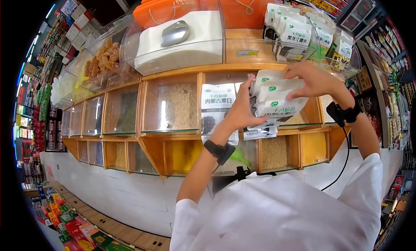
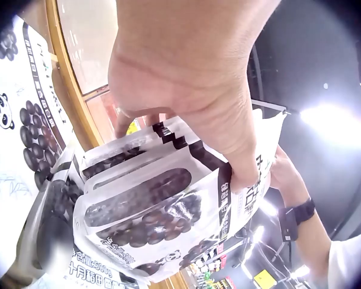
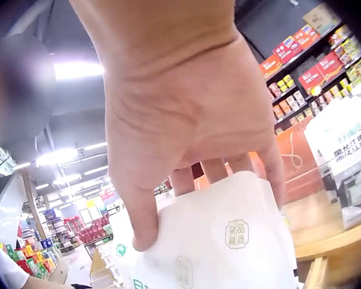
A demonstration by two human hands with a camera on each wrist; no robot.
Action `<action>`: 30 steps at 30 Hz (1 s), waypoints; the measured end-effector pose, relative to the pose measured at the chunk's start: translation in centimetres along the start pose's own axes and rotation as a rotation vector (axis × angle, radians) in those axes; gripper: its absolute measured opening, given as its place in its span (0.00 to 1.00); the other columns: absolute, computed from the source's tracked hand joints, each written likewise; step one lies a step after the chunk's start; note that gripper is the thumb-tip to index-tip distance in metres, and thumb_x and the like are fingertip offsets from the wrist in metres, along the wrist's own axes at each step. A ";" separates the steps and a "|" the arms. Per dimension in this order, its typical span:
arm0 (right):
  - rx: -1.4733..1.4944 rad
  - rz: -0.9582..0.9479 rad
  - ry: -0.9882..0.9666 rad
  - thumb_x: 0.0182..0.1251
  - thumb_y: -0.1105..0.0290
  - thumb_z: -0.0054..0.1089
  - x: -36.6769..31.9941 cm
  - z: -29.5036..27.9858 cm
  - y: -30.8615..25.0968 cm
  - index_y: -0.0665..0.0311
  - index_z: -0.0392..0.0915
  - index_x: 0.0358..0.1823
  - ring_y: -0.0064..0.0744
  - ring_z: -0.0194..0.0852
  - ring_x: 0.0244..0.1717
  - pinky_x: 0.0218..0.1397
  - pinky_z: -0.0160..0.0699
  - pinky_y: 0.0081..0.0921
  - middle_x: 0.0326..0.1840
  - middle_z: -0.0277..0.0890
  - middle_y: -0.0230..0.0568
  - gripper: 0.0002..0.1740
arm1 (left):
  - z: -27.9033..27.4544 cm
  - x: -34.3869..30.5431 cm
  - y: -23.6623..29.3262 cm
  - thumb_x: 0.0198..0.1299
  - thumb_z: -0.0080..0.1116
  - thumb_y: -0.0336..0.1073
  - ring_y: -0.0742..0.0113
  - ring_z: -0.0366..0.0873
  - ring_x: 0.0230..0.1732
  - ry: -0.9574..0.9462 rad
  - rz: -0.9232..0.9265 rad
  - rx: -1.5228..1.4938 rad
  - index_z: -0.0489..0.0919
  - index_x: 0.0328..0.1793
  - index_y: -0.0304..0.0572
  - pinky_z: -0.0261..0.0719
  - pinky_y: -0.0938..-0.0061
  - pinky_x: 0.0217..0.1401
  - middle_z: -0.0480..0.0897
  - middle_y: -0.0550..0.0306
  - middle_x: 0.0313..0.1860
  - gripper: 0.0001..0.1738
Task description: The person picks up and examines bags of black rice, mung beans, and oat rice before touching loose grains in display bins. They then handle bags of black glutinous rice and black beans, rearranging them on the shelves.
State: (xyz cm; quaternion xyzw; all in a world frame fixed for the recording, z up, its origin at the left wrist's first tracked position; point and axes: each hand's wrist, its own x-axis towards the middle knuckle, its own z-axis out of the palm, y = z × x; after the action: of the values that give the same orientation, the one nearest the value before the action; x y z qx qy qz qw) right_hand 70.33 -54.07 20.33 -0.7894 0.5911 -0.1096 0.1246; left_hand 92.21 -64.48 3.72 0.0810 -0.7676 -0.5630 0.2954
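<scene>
Between both hands is a stack of white packets of black beans (image 1: pixel 279 99), with green logos and bean pictures. My left hand (image 1: pixel 240 110) grips the stack from its left side; in the left wrist view the thumb lies over the front packet (image 2: pixel 150 226). From above right, my right hand (image 1: pixel 315 80) holds the packets' top edges. Thumb and fingers straddle a white packet top (image 3: pixel 228 235) in the right wrist view. Another black bean packet (image 1: pixel 218 99) stands upright just left of the left hand. Below the stack shows the lower part of a further packet (image 1: pixel 260 133).
Clear-fronted grain bins (image 1: pixel 171 103) in a wooden frame run in two rows. On the upper shelf are a white heap with a metal scoop (image 1: pixel 175 33), more white packets (image 1: pixel 294 36) and orange bags (image 1: pixel 245 12). A cable (image 1: pixel 345 160) hangs from the right wrist.
</scene>
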 end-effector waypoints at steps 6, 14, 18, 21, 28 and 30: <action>0.036 0.032 -0.003 0.53 0.68 0.71 0.8 1.3 -0.8 0.69 0.81 0.32 0.50 0.77 0.37 0.39 0.73 0.37 0.34 0.79 0.47 0.12 | -0.3 -0.3 0.5 0.34 0.80 0.44 0.44 0.54 0.76 -0.004 -0.031 0.011 0.45 0.79 0.37 0.55 0.59 0.78 0.56 0.37 0.75 0.69; -0.003 0.092 0.086 0.53 0.71 0.70 0.6 1.6 -0.4 0.71 0.81 0.31 0.51 0.77 0.33 0.37 0.74 0.37 0.30 0.80 0.49 0.10 | -2.4 -3.4 -0.7 0.51 0.71 0.53 0.42 0.47 0.80 0.004 -0.049 0.182 0.48 0.80 0.38 0.47 0.52 0.80 0.52 0.40 0.79 0.58; -0.084 0.010 0.271 0.51 0.76 0.70 0.3 -1.1 -0.6 0.70 0.83 0.34 0.48 0.82 0.35 0.39 0.80 0.33 0.34 0.83 0.48 0.08 | -5.3 -8.6 -4.2 0.63 0.56 0.58 0.45 0.48 0.80 -0.010 -0.164 0.820 0.58 0.76 0.37 0.43 0.43 0.79 0.55 0.42 0.79 0.44; -0.074 0.057 0.364 0.52 0.78 0.69 1.2 -6.1 -0.4 0.67 0.85 0.39 0.39 0.85 0.36 0.43 0.83 0.29 0.35 0.85 0.46 0.11 | -5.4 -9.4 -4.6 0.64 0.52 0.60 0.48 0.50 0.80 -0.050 -0.149 1.040 0.63 0.75 0.37 0.43 0.42 0.78 0.58 0.44 0.78 0.41; -0.355 0.124 0.407 0.58 0.70 0.69 7.0 -20.3 4.8 0.65 0.81 0.34 0.29 0.73 0.27 0.34 0.74 0.27 0.28 0.75 0.42 0.07 | -5.2 -9.0 -3.6 0.63 0.54 0.57 0.54 0.48 0.81 -0.068 -0.233 1.053 0.60 0.77 0.43 0.34 0.49 0.81 0.57 0.48 0.79 0.41; -0.611 0.121 0.450 0.52 0.65 0.75 9.9 -21.9 4.0 0.66 0.77 0.20 0.28 0.61 0.14 0.22 0.65 0.29 0.14 0.65 0.43 0.16 | -5.4 -8.9 -3.6 0.62 0.54 0.57 0.54 0.48 0.81 -0.066 -0.230 1.045 0.60 0.77 0.44 0.34 0.49 0.81 0.57 0.49 0.79 0.42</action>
State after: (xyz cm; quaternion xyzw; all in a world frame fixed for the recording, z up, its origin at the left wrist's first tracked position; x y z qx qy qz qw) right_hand 62.47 -66.16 40.00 -0.7099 0.6546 -0.0917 -0.2430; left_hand 101.68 -66.10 -1.76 0.2832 -0.9406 -0.1366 0.1279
